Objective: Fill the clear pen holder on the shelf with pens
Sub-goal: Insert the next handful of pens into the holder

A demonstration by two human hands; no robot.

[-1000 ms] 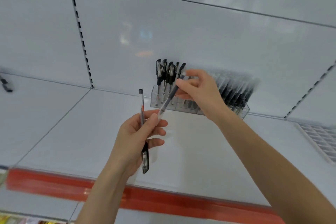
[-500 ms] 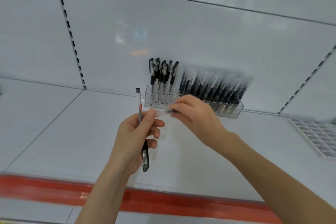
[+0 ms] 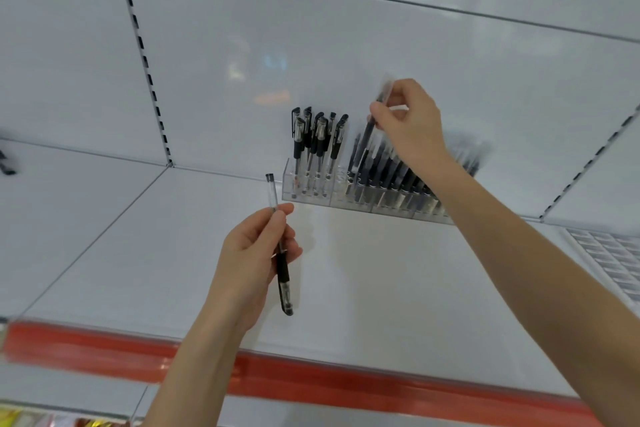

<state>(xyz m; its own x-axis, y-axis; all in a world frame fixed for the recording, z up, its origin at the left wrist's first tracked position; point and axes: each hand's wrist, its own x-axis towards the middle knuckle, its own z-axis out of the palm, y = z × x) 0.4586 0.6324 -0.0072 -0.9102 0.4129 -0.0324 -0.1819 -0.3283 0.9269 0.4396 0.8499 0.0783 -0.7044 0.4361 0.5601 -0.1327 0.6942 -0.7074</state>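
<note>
- The right hand (image 3: 408, 121) is raised over the clear pen holder (image 3: 363, 196), pinching a dark pen (image 3: 370, 128) between thumb and fingers, its lower end dipping toward the crowded middle compartments
- The left hand (image 3: 254, 253) waits lower and nearer, closed around a second pen (image 3: 282, 267) with its cap end hanging down
- The holder sits at the back of the white shelf (image 3: 381, 288), against the rear panel; its leftmost compartment holds a loose cluster of capped pens (image 3: 318, 142), the rest look packed, though blur hides the detail
- Risk: the descending pen may catch on its tightly packed neighbours and jam or tilt, since little free room seems left there
- Risk: a push from the hand might slide the light holder along the smooth shelf, or knock standing pens askew
- Risk: the left grip looks loose, so the spare pen may slip
- The shelf is smooth, glossy and bare, with a red strip (image 3: 311, 378) along its front edge
- White slotted panels back the unit, and a grid tray (image 3: 613, 260) lies at far right
</note>
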